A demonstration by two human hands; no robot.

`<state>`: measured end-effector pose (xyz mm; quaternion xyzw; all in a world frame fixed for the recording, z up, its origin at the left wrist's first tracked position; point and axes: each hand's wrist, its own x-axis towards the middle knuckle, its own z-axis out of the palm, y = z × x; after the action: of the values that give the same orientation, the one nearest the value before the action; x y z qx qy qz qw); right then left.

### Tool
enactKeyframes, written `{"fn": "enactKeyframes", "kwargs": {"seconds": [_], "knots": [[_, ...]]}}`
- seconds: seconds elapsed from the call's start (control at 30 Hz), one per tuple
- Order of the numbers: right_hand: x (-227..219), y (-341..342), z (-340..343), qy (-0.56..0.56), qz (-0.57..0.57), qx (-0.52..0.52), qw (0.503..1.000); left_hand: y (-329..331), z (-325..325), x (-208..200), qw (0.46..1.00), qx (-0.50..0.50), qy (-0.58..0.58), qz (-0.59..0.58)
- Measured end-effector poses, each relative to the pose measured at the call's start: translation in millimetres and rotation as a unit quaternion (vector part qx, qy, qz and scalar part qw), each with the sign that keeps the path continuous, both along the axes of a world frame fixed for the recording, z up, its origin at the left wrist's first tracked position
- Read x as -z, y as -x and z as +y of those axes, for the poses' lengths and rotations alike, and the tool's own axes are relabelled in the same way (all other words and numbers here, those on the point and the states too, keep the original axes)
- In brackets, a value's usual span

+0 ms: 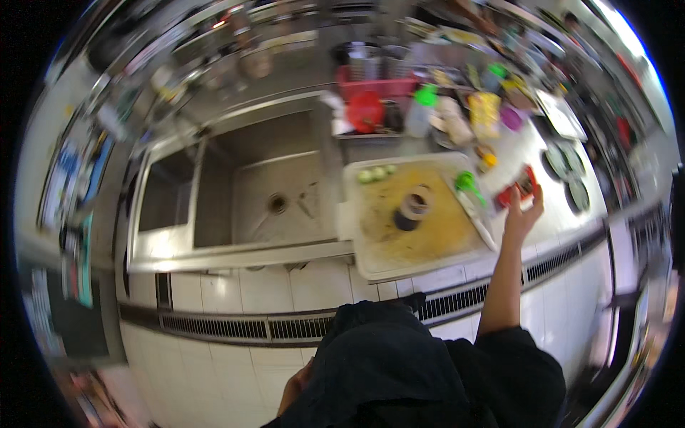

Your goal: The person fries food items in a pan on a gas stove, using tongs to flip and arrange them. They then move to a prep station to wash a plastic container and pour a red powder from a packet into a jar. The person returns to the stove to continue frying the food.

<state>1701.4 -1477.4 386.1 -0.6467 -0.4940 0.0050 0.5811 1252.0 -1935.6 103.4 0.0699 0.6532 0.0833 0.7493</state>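
Observation:
My right hand (pixel 524 215) reaches over the counter at the right, thumb and fingers stretched apart on either side of a small red container (pixel 526 182) with dark contents. Whether the fingertips touch it, I cannot tell. Only a part of my left hand (pixel 295 389) shows low beside my dark clothing, its fingers hidden. Left of my right hand lies a white cutting board (pixel 365 246) with a yellow-brown stained middle. A short cylindrical container (pixel 414 207) with a dark end is on it. Several pale green round pieces (pixel 376 173), a long knife (pixel 477 217) and a bright green tool (pixel 467 182) lie along its edges.
A steel sink (pixel 285 178) is left of the board. Behind the board are a pink basket (pixel 374 87), a red bowl (pixel 365 112), a green-capped bottle (pixel 421 112) and a yellow package (pixel 484 115). Dark oval dishes (pixel 564 161) stand at the far right. A floor drain grating (pixel 214 326) runs below.

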Motion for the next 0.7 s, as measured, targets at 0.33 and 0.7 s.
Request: {"fn": "enactKeyframes", "kwargs": {"seconds": [0.33, 0.7], "knots": [[50.2, 384.0, -150.1, 0.291, -0.386, -0.803, 0.349, 79.5, -95.6, 30.4, 0.978, -0.062, -0.02, 0.196], [78.4, 643.6, -186.3, 0.378, -0.366, -0.844, 0.104, 148.8, -164.9, 45.2, 0.885, -0.415, 0.014, 0.211]]}}
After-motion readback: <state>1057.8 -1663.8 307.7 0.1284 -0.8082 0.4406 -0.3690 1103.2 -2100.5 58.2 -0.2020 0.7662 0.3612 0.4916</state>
